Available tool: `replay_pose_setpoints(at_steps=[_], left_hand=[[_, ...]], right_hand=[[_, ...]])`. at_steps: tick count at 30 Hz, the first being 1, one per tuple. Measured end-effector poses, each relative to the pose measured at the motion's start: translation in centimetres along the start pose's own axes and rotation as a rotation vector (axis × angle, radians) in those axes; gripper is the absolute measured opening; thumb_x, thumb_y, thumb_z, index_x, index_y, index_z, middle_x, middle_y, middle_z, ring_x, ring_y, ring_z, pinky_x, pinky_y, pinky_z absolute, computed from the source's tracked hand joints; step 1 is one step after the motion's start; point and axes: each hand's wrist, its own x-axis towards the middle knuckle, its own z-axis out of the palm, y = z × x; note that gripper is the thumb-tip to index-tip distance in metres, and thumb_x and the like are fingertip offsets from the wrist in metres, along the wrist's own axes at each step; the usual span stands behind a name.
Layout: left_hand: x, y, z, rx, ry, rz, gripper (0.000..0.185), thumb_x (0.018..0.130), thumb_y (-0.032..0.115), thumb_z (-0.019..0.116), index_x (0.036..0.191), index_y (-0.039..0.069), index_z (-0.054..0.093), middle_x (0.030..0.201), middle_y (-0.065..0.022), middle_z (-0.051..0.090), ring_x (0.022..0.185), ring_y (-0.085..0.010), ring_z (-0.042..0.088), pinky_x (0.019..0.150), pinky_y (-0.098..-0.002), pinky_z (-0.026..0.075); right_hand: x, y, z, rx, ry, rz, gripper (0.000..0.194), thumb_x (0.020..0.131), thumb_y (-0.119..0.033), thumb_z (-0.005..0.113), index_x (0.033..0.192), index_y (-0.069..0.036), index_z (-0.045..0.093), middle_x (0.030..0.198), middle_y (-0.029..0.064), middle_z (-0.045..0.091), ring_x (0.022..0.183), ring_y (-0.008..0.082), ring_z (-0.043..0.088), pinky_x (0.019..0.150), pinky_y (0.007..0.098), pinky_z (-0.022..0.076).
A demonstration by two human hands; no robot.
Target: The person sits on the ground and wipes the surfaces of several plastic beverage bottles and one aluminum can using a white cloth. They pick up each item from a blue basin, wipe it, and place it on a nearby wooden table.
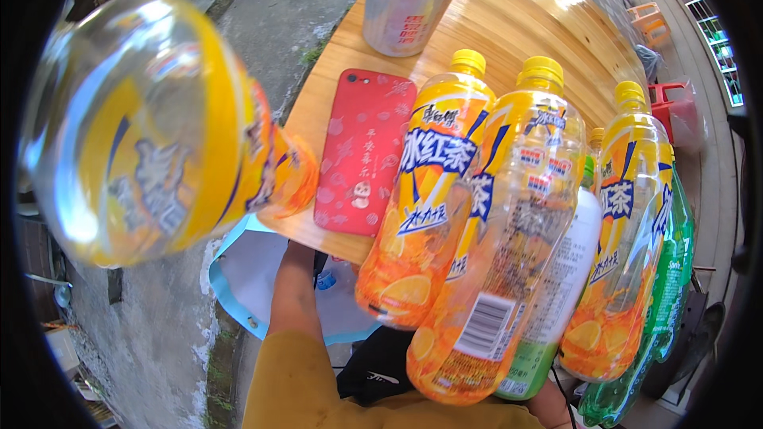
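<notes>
Both my hands are out of view. My left forearm [296, 289] drops below the wooden table [506, 12], which hides the hand. A bit of my right arm [545, 402] shows behind the bottles. Before me stand iced tea bottles with yellow caps: one beside the phone [426, 202], one nearer with a barcode [492, 286] and one to the right [614, 238]. Among them are a white-and-green bottle [566, 274] and a green Sprite bottle [667, 286]. A red-backed phone [363, 155] lies flat. Close at left, another iced tea bottle [155, 149] looms blurred.
At the table's far side stands an HQB can [396, 30]. Below the near edge is a blue-rimmed container [250, 280] with a pale inside. Orange [651, 21] and red [670, 104] plastic stools stand at right. Rough concrete ground [149, 322] lies at left.
</notes>
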Motion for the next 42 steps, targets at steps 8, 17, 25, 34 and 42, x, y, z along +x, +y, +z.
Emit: replay_pose_setpoints(at_steps=[8, 17, 25, 34, 42], left_hand=[[-1.2, 0.0, 0.8, 0.041, -0.063, 0.048, 0.054, 0.081, 0.048, 0.058, 0.117, 0.007, 0.06, 0.109, -0.018, 0.064, 0.1, -0.0365, 0.061, 0.086, -0.0423, 0.048], [-12.4, 1.6, -8.2, 0.019, -0.093, 0.152, 0.052, 0.08, 0.045, 0.059, 0.117, 0.008, 0.06, 0.11, -0.0164, 0.064, 0.098, -0.0363, 0.062, 0.084, -0.0422, 0.049], [-27.4, 4.3, -16.2, 0.146, 0.198, 0.453, 0.036, 0.074, 0.024, 0.069, 0.102, 0.006, 0.057, 0.103, -0.0147, 0.062, 0.086, -0.0345, 0.063, 0.07, -0.0414, 0.052], [-41.3, 10.2, -18.8, 0.272, 0.394, 0.951, 0.049, 0.07, 0.01, 0.067, 0.117, 0.003, 0.055, 0.119, -0.0167, 0.058, 0.084, -0.0308, 0.064, 0.068, -0.0373, 0.052], [-47.6, 13.6, -18.9, -0.34, 0.224, 1.16, 0.047, 0.071, 0.012, 0.072, 0.115, 0.006, 0.06, 0.122, -0.0166, 0.055, 0.099, -0.033, 0.06, 0.082, -0.0362, 0.05]], right_hand=[[0.4, -0.5, -0.2, 0.011, -0.019, 0.034, 0.053, 0.095, -0.027, 0.052, 0.14, -0.006, 0.032, 0.127, 0.0187, 0.049, 0.108, 0.0314, 0.058, 0.084, 0.0417, 0.0504], [0.7, -0.6, 0.7, -0.051, -0.03, 0.007, 0.055, 0.096, -0.029, 0.051, 0.141, -0.006, 0.03, 0.13, 0.0187, 0.047, 0.111, 0.032, 0.056, 0.087, 0.0429, 0.0491], [1.0, 0.8, 3.3, -0.128, 0.137, -0.205, 0.05, 0.098, -0.028, 0.046, 0.14, -0.006, 0.03, 0.129, 0.0205, 0.048, 0.111, 0.0326, 0.056, 0.087, 0.0428, 0.0492], [0.7, 3.1, 5.5, -0.091, 0.206, -0.181, 0.053, 0.097, -0.033, 0.048, 0.137, -0.002, 0.032, 0.117, 0.0145, 0.056, 0.101, 0.0219, 0.061, 0.079, 0.0355, 0.0545], [-1.4, 5.8, 7.1, -0.237, 0.197, -0.355, 0.06, 0.09, -0.029, 0.059, 0.137, -0.002, 0.033, 0.118, 0.0119, 0.055, 0.101, 0.0202, 0.061, 0.082, 0.0335, 0.0533]])
